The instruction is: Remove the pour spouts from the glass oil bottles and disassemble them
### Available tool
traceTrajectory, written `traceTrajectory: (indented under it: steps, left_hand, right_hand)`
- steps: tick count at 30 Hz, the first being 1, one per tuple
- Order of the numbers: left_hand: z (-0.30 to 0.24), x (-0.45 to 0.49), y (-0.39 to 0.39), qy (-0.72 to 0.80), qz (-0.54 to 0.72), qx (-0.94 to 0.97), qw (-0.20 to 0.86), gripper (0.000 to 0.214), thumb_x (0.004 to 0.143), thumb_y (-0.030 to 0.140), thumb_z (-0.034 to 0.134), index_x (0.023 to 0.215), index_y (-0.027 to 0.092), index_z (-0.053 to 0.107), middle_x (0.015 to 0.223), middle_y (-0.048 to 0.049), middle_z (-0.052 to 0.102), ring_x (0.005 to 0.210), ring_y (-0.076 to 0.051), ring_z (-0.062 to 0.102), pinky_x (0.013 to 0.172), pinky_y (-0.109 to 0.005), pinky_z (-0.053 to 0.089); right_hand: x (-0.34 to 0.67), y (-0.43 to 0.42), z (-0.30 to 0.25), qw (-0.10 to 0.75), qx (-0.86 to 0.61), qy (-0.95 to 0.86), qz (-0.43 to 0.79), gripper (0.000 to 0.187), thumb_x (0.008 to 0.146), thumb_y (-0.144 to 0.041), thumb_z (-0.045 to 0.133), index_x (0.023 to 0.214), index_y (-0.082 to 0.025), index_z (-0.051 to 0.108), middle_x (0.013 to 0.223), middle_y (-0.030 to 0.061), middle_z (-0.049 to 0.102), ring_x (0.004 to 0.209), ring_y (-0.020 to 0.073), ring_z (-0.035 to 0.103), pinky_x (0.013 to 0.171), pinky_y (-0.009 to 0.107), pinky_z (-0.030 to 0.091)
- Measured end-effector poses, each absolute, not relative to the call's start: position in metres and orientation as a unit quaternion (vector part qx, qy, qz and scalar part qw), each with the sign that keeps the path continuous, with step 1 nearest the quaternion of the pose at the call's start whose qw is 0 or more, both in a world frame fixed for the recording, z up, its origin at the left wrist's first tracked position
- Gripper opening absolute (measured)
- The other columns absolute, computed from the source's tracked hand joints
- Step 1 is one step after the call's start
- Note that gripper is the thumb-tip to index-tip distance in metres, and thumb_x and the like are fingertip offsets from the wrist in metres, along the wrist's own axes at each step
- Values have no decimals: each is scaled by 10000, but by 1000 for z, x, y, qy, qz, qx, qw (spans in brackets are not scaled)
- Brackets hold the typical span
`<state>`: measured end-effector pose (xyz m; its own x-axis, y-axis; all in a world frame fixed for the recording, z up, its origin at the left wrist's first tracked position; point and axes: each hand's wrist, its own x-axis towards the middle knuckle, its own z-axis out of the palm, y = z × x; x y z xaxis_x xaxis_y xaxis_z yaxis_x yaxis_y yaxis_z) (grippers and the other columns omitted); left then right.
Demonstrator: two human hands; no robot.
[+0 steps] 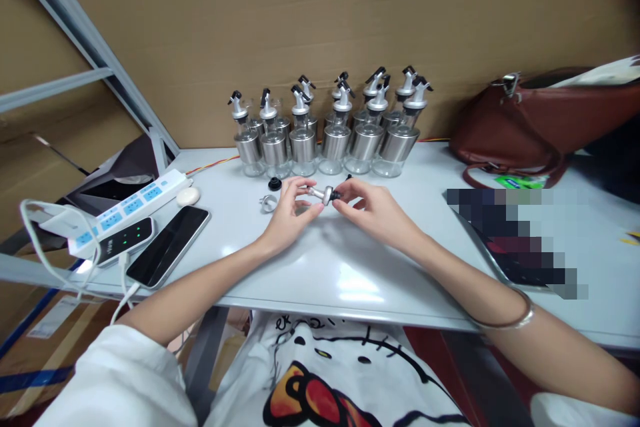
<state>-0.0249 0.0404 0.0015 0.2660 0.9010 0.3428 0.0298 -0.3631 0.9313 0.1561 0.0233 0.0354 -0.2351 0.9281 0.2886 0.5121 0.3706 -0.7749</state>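
Between my two hands, just above the table, is a silver and black pour spout (326, 195) lying sideways. My left hand (294, 208) pinches its silver end. My right hand (369, 207) has its thumb and fingers closed on the black end. Close to my left hand, a black stopper piece (275, 183) and a silver spout collar (269, 203) lie on the table. Behind my hands stand several glass bottles with steel sleeves (337, 142), in two rows, many topped with similar spouts; some at the back are partly hidden.
To the left on the table (300, 273) are a power strip (125, 207), a black power bank (125, 240), a phone (170, 245), a round white case (189, 197) and cables. A brown leather bag (540, 123) and a partly blurred tablet (493, 240) are on the right. Cardboard (320, 27) stands behind.
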Motion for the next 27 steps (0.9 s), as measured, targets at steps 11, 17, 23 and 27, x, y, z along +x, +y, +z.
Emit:
traceTrajectory:
  steps: [11,17,23,27]
  left_hand:
    - [7,-30,38,376,435,770,278,156,860,276,572,980,205,640,976,-49,663,928,-200,574,883,-320,393]
    - [9,-31,35,378,411,800,220,183,892,290,502,995,220,636,896,-47,709,832,-207,588,970,-384,304]
    - [11,-31,30,354,401,813,229,211,915,280,435,966,190,618,675,-6,650,571,-143,528,908,-366,346]
    - [11,-30,27,359,391,760,376,276,945,370,368,941,177,565,699,23,576,400,-61,431,536,-235,379]
  right_hand:
    - [158,25,37,411,-461,-727,299,249,790,-377,588,894,-153,618,706,29,618,664,153,566,548,257,441]
    - [158,21,41,415,-442,-744,280,220,827,-361,562,879,-151,605,709,26,602,647,145,544,577,263,448]
    - [158,21,40,405,-426,-775,231,207,864,-334,514,865,-149,607,687,22,567,624,140,504,593,260,418]
    - [158,20,40,414,-418,-779,218,200,875,-330,517,876,-150,605,688,17,562,614,130,495,585,249,397]
